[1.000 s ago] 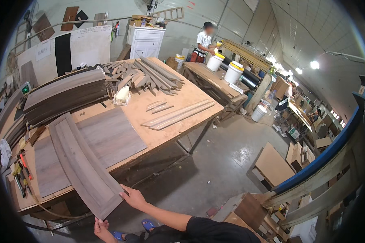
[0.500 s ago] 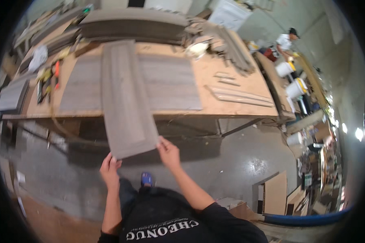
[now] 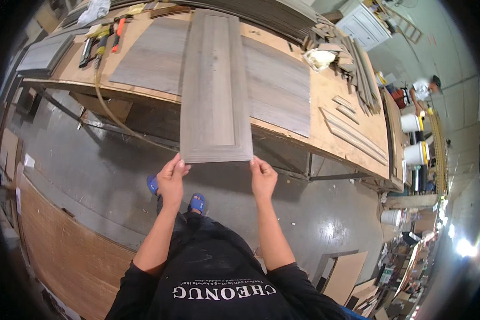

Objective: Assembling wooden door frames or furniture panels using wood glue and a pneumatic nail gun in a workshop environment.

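Observation:
A long grey wood-grain cabinet door with a raised frame reaches over the workbench edge toward me. My left hand pinches its near left corner, thumb and fingers closed on it. At the near right corner, my right hand grips the same door. Beneath the door lies a wide flat grey panel on the workbench, showing on both sides. The far end of the door overlaps the bench top; whether it rests there I cannot tell.
An air nailer with a hose and an orange-handled tool lie at the bench's left. Stacked grey panels sit beside them. Thin trim strips and scrap pieces lie right. A brown board stands lower left; a person works far right.
The view has swung, so the bench now appears turned and higher. Both hands still hold the door, which now appears farther right in view.

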The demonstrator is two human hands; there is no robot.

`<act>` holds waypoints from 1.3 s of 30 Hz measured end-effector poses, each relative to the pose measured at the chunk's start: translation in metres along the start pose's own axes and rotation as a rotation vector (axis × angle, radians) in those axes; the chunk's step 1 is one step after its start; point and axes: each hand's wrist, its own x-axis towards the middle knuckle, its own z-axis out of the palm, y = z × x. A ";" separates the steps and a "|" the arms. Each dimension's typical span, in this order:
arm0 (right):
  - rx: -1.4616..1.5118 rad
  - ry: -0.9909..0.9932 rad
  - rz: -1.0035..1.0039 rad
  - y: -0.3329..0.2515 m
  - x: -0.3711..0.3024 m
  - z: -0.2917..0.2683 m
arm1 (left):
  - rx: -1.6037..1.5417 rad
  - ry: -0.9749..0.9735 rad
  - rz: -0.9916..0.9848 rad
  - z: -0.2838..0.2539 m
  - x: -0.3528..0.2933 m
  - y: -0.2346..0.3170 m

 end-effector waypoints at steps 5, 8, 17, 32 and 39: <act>-0.430 -0.067 -0.606 -0.039 -0.005 0.002 | 0.154 -0.050 0.116 -0.017 -0.004 -0.008; -0.368 -0.437 -0.741 -0.067 -0.005 0.032 | 0.213 -0.039 0.217 -0.018 -0.005 -0.006; -0.276 -0.633 -0.854 -0.068 0.008 0.077 | 0.306 0.013 0.258 -0.013 -0.006 0.005; -0.325 -0.624 -0.855 -0.072 0.011 0.081 | 0.303 0.052 0.321 -0.010 0.000 -0.003; -0.353 -0.677 -0.884 -0.075 0.018 0.081 | 0.475 0.018 0.430 -0.013 0.003 0.011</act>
